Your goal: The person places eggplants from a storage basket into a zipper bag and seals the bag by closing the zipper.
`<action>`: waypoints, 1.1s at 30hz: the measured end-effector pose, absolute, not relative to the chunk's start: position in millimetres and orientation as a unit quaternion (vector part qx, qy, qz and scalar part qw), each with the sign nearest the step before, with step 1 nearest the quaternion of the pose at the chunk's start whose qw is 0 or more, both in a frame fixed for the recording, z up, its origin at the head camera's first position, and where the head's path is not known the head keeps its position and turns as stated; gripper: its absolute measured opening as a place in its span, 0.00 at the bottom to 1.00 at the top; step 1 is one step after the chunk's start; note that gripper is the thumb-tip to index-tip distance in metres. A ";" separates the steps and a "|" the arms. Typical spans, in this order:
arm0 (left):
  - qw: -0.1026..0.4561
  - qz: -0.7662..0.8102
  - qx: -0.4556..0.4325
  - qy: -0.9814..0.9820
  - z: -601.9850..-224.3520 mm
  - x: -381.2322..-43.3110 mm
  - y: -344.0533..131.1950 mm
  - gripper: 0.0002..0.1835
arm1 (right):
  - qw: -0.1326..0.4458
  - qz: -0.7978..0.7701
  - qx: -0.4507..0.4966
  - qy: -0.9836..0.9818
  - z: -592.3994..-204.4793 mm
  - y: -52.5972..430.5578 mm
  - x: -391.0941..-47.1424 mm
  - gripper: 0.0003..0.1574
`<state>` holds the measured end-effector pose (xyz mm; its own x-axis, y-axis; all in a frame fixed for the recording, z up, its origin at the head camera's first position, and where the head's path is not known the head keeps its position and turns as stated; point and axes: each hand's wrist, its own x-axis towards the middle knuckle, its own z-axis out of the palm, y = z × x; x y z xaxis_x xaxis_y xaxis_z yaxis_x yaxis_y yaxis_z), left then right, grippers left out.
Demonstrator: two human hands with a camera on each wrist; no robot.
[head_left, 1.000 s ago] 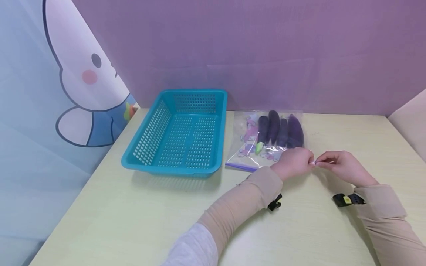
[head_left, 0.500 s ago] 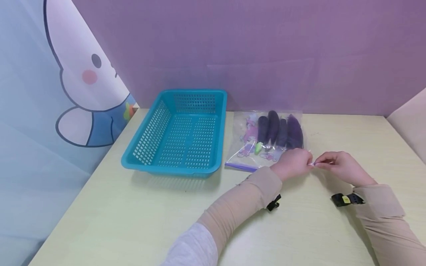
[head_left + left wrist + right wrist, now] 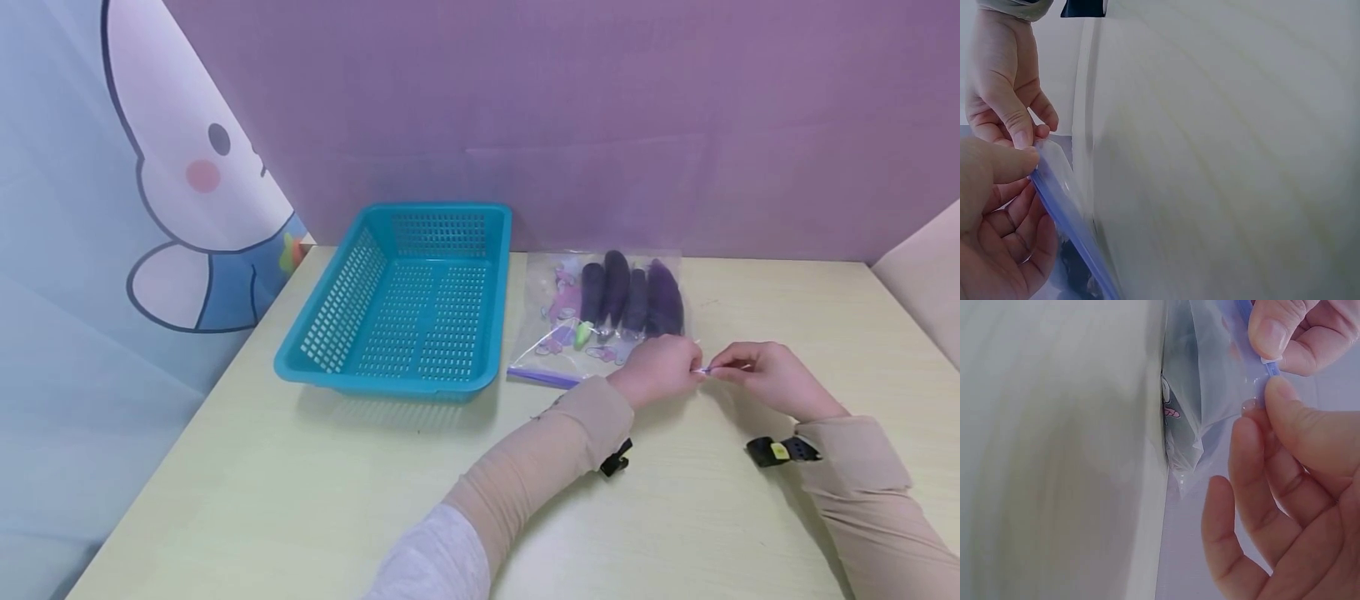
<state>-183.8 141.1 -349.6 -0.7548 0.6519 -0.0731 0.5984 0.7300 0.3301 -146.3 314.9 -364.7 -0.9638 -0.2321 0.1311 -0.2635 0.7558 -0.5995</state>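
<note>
A clear zip bag (image 3: 534,333) printed with pink cartoon figures lies flat, with several dark eggplants (image 3: 617,287) inside. Its purple zip strip (image 3: 1079,228) runs along the near edge. At the right end of that strip, my left hand (image 3: 662,368) pinches the zip between thumb and fingers, covering part of the bag. A small white slider (image 3: 1270,360) shows at the left fingertips in the right wrist view. Close beside it, my right hand (image 3: 780,379) pinches the strip's end corner with thumb and forefinger, its other fingers loosely bent.
An aqua perforated plastic basket (image 3: 429,385) stands left of the bag on the pale wooden table (image 3: 360,500). A purple cloth backdrop (image 3: 525,125) rises behind the table, and a blue cartoon curtain (image 3: 60,333) hangs at the left.
Both hands have sunk very slightly toward the near side and keep their pinch on the zip strip. The bag and basket stay essentially where they were.
</note>
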 end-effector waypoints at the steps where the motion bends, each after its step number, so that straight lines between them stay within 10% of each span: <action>1: 0.094 0.146 0.336 0.926 -349.9 -183.8 141.1 0.11 | 0.026 0.324 0.133 -0.937 -364.6 314.8 -146.2 0.03; 33: 0.086 0.122 0.328 0.933 -355.6 -186.2 134.9 0.10 | 0.047 0.315 0.136 -0.938 -362.9 313.0 -144.6 0.02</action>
